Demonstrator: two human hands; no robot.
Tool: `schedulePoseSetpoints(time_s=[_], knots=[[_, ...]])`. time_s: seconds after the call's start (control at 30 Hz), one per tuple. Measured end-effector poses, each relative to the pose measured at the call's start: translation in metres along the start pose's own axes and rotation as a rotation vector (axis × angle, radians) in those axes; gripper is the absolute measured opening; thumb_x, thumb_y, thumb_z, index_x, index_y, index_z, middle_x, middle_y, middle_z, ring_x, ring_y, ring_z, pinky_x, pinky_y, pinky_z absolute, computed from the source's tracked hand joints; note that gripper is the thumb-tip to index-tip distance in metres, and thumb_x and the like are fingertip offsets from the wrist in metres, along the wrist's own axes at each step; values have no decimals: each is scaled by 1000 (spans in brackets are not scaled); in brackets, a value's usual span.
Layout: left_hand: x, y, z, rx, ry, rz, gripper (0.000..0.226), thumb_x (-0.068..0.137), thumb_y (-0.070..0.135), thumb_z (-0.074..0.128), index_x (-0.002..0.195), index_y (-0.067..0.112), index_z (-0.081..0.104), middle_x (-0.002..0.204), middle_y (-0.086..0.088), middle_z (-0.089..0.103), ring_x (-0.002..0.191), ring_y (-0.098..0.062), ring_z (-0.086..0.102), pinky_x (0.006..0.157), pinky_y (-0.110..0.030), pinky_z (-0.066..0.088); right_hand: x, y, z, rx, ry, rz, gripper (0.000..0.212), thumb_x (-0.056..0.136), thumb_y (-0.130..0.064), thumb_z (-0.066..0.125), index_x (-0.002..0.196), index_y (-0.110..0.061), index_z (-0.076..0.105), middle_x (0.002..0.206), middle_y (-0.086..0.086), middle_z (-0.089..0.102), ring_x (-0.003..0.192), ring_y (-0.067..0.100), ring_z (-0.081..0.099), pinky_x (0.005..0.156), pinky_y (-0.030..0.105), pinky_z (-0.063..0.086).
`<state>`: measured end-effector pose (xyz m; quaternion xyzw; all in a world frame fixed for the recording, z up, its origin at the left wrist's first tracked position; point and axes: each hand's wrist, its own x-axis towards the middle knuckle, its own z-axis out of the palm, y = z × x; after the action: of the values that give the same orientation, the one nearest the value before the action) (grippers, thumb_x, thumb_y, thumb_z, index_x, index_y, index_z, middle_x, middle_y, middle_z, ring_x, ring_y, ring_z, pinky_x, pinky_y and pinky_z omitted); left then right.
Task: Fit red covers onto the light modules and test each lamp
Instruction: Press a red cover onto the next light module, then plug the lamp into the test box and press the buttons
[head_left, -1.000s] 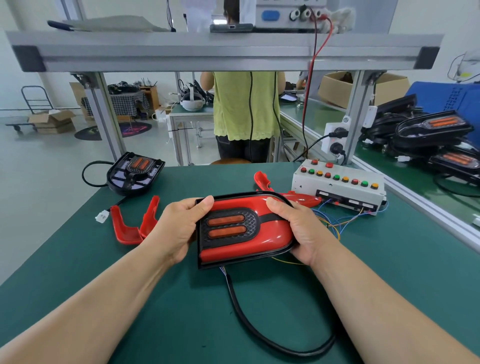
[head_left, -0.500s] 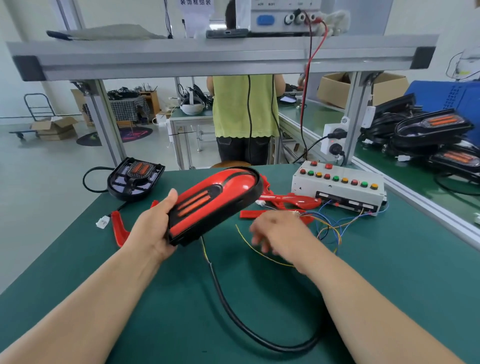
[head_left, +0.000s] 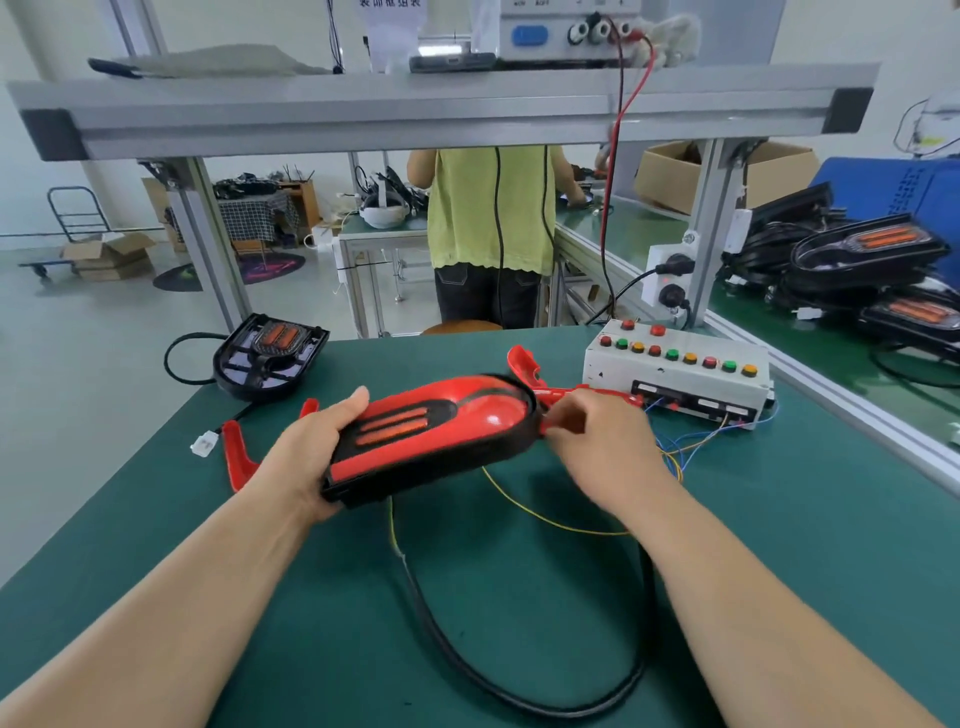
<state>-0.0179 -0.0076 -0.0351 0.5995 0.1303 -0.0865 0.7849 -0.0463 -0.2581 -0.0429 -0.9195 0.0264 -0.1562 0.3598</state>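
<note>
Currently the left hand (head_left: 306, 457) grips the red-covered light module (head_left: 441, 436) above the table (head_left: 779, 519), while the right hand (head_left: 608, 447) curls at its far end, grasp indeterminable.

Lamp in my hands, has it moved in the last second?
Yes. The lamp has swung its narrow end up toward the button box; the left hand grips it.

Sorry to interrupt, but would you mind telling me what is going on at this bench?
A person's left hand grips a light module with its red cover fitted, tilted above the green table. The right hand, fingers curled, is at the module's far end near the button test box; whether it holds anything is unclear. An uncovered module sits far left.
</note>
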Motion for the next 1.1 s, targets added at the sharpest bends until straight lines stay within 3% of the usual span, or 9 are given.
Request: schedulePoseSetpoints(time_s=[0.07, 0.13, 0.23, 0.33, 0.43, 0.6, 0.9, 1.0, 1.1], knots=[[1, -2, 0, 35, 21, -15, 57, 93, 27, 67, 143, 19, 41, 75, -9, 73, 46, -21, 67, 40, -32, 53, 6, 13, -3, -206, 82, 49, 18, 85, -21, 73, 102, -19, 68, 106, 2, 65, 100, 24, 61, 84, 33, 46], [-2, -4, 6, 137, 23, 2, 23, 91, 24, 69, 108, 17, 56, 75, -11, 75, 52, -24, 70, 46, -35, 57, 8, 21, -3, -326, 19, 105, 21, 86, -29, 73, 103, -20, 67, 108, 3, 66, 103, 28, 61, 83, 34, 47], [-3, -5, 7, 317, -28, -9, 20, 88, 30, 71, 86, 11, 66, 91, -22, 75, 64, -31, 73, 59, -39, 60, 9, 22, -3, -390, -8, 103, 12, 88, -24, 68, 99, -19, 69, 104, 4, 70, 100, 29, 63, 85, 37, 52], [2, -6, 5, 649, 43, 215, 26, 88, 40, 70, 87, 15, 76, 94, -9, 77, 81, -24, 72, 83, -40, 58, 7, 20, -4, -160, 84, 55, 13, 85, -14, 68, 97, -18, 71, 96, -2, 71, 97, 22, 63, 89, 32, 50], [-3, -1, 9, 962, 197, 541, 19, 87, 45, 68, 95, 28, 73, 98, 13, 71, 96, -9, 65, 91, -31, 48, 2, 9, -4, 114, 148, -52, 19, 82, -9, 72, 98, -20, 72, 82, -14, 63, 80, 0, 59, 74, 6, 39], [-16, 3, 31, 927, 158, 700, 23, 89, 52, 59, 74, 39, 71, 66, 14, 66, 64, -4, 59, 62, -24, 44, -11, -12, -1, 381, 0, -234, 30, 79, -4, 78, 88, -31, 69, 76, -15, 62, 63, -6, 53, 65, 8, 37], [-11, 5, 35, 529, 200, 545, 34, 78, 40, 80, 97, 27, 54, 70, 12, 74, 66, -3, 71, 63, -28, 51, -28, -31, -1, 364, -163, -467, 31, 76, -7, 82, 86, -33, 67, 62, -31, 55, 55, 2, 44, 58, 8, 36], [-10, 8, 33, 503, 195, 501, 37, 74, 23, 82, 99, 26, 55, 70, 8, 74, 67, -10, 71, 65, -27, 53, -32, -35, -2, 491, -313, -422, 9, 76, -31, 80, 79, -27, 72, 67, -19, 65, 59, -1, 51, 61, 12, 42], [-5, 15, 24, 403, 170, 418, 35, 79, 5, 74, 109, 18, 63, 76, -1, 74, 68, -12, 65, 70, -28, 53, -15, -22, -10, 480, -59, -250, 16, 86, -37, 67, 77, -25, 73, 77, -11, 73, 74, 2, 64, 73, 24, 49]])
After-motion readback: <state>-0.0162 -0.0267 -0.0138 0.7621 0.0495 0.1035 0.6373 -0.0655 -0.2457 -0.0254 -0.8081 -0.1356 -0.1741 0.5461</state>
